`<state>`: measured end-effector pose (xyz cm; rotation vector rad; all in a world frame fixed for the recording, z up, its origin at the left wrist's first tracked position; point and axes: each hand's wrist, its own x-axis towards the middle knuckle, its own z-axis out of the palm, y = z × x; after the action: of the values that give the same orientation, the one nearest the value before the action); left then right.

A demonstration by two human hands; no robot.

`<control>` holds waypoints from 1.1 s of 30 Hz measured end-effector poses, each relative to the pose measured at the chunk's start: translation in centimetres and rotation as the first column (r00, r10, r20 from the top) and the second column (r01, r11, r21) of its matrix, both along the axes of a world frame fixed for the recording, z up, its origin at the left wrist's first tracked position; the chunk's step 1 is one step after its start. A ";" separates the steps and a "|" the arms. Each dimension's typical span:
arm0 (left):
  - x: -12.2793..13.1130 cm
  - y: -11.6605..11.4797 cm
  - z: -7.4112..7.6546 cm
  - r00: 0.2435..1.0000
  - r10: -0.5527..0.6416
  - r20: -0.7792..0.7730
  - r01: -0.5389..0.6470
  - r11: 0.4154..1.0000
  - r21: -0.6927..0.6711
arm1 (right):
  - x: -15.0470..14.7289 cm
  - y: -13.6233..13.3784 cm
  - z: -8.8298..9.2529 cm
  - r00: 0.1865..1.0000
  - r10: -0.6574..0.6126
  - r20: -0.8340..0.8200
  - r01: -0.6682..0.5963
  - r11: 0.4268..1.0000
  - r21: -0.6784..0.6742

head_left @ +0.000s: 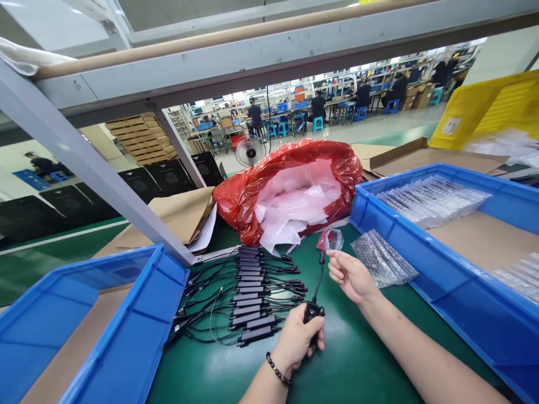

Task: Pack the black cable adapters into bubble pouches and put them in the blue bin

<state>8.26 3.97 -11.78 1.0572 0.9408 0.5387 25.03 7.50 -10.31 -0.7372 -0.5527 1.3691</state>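
My left hand (295,339) is wrapped round a flat black cable module (314,312) with a small light mark on its face. From the module a short black cable (319,283) runs up across the green table. Near that cable's far end is a small clear plastic piece with red in it (330,240). My right hand (351,275) is closed in a pinch just below this piece; whatever lies between the fingertips is too small to make out. To the left, several similar black modules with cables (252,306) lie in a column.
A red plastic bag (236,196) holding white pouches (290,210) stands behind. Bubble-wrapped packs (383,259) lie beside the right blue bin (421,269), which contains more. Another blue bin (113,331) is at left. A metal frame (96,157) crosses overhead; people (318,105) sit far off.
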 end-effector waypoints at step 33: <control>-1.6 1.7 0.9 0.765 0.523 0.376 -0.541 0.838 -0.067 | -6.0 -2.6 -1.8 0.726 0.469 0.503 -0.433 0.880 -0.194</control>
<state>6.65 5.72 -10.86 0.6696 0.8751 1.2052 18.99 4.85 -12.07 -1.1028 -1.2081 1.6343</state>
